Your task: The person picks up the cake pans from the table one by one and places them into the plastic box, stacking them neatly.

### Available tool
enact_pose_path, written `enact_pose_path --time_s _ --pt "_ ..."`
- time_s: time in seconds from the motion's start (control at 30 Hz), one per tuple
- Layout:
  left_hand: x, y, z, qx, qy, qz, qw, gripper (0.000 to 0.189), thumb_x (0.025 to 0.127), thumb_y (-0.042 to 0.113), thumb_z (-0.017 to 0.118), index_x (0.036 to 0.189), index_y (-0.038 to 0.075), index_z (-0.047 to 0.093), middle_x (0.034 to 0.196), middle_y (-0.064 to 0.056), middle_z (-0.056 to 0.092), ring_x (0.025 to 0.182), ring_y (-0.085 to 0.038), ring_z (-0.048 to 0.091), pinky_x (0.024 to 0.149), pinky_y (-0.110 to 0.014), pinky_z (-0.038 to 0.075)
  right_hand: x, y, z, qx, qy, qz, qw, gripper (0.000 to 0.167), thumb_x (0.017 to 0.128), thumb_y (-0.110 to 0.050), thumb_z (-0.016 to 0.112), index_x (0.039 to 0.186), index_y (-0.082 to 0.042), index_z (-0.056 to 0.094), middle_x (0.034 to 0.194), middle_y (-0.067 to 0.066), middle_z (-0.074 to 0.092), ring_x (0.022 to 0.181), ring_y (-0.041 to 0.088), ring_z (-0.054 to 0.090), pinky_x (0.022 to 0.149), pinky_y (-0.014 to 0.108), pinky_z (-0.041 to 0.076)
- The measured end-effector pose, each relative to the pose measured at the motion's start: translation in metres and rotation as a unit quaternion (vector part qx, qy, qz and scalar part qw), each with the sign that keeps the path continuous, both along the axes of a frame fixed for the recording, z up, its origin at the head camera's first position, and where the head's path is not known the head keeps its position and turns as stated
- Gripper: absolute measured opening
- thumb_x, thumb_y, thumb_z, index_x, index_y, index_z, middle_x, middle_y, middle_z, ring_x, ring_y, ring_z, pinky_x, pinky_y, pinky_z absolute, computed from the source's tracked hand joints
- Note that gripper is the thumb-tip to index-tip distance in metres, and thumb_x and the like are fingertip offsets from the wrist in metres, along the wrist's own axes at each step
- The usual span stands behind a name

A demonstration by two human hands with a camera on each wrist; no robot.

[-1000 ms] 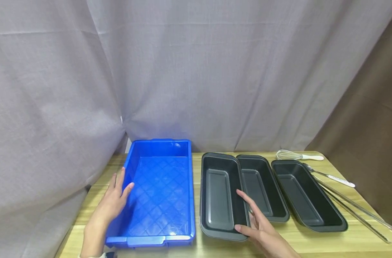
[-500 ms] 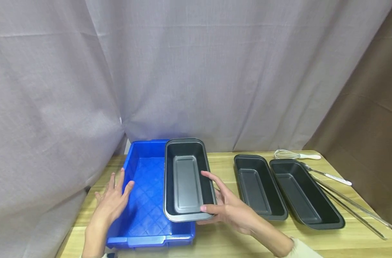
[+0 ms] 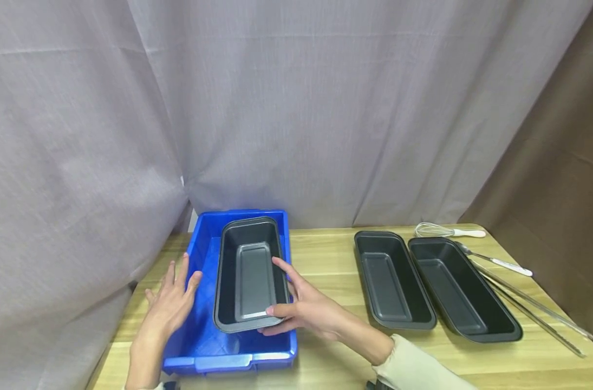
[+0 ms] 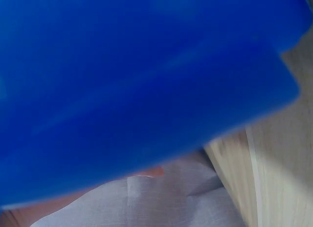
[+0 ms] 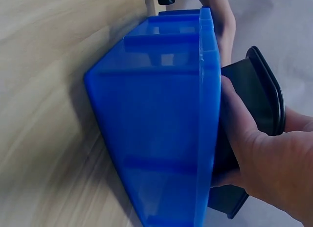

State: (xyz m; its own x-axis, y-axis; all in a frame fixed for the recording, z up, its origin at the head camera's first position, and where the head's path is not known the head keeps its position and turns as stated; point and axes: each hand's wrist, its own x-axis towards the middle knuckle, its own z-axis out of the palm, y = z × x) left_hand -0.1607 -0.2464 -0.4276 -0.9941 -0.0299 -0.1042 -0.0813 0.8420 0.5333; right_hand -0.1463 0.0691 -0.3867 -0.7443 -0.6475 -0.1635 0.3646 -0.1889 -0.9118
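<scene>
A dark loaf pan (image 3: 254, 276) hangs over the blue plastic bin (image 3: 228, 362), tilted slightly, its lower part just within the rim. My right hand (image 3: 303, 309) grips the pan by its right long side, thumb over the rim and other fingers beneath. In the right wrist view the loaf pan (image 5: 249, 90) stands partly above the bin wall (image 5: 156, 109), with fingers against its outer side. My left hand (image 3: 167, 303) rests at the bin's left rim with fingers spread and straight. Most of that hand is hidden behind the blue wall (image 4: 146, 90) in the left wrist view.
Two more dark loaf pans, a middle one (image 3: 389, 287) and a right one (image 3: 462, 292), lie side by side on the wooden table (image 3: 325, 254). Beyond them are a whisk (image 3: 447, 231), a white-handled utensil (image 3: 506, 265) and long metal tongs (image 3: 535, 309). Grey cloth (image 3: 296, 108) hangs behind.
My right hand has lifted the leftmost loaf pan off the table and carried it left, over the blue bin, then lowered it somewhat. My left hand has stayed at the bin's edge.
</scene>
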Motion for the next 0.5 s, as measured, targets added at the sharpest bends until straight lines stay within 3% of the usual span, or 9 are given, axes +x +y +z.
enact_pose_path --time_s 0.2,0.37,0.5 --pt "0.000 0.000 0.001 0.008 -0.002 -0.004 1.0000 0.076 0.120 0.053 0.019 0.176 0.008 -0.003 0.177 -0.038 -0.004 0.162 -0.064 0.006 0.120 -0.089 -0.006 -0.006 -0.018 -0.006 0.021 -0.007 0.004 0.9997 0.109 0.099 0.019 0.060 0.178 -0.028 -0.001 0.164 0.038 0.032 0.118 0.048 0.072 0.103 0.071 0.055" --pt "-0.001 0.000 0.001 0.014 -0.006 -0.005 0.9999 0.076 0.120 0.054 0.019 0.176 0.009 -0.005 0.177 -0.038 -0.005 0.162 -0.064 0.006 0.120 -0.089 -0.007 -0.011 -0.034 -0.011 0.063 0.015 0.003 0.9979 0.110 0.099 0.018 0.062 0.178 -0.025 -0.001 0.145 0.045 0.052 0.115 0.056 0.073 0.100 0.069 0.058" --pt "-0.001 -0.001 0.001 0.017 -0.008 -0.005 0.9998 0.076 0.120 0.054 0.019 0.176 0.009 -0.006 0.177 -0.039 -0.005 0.162 -0.064 0.005 0.120 -0.089 -0.007 -0.014 -0.046 -0.014 0.089 0.042 -0.005 0.9951 0.113 0.098 0.019 0.064 0.178 -0.023 -0.005 0.139 0.044 0.057 0.112 0.052 0.075 0.096 0.067 0.060"
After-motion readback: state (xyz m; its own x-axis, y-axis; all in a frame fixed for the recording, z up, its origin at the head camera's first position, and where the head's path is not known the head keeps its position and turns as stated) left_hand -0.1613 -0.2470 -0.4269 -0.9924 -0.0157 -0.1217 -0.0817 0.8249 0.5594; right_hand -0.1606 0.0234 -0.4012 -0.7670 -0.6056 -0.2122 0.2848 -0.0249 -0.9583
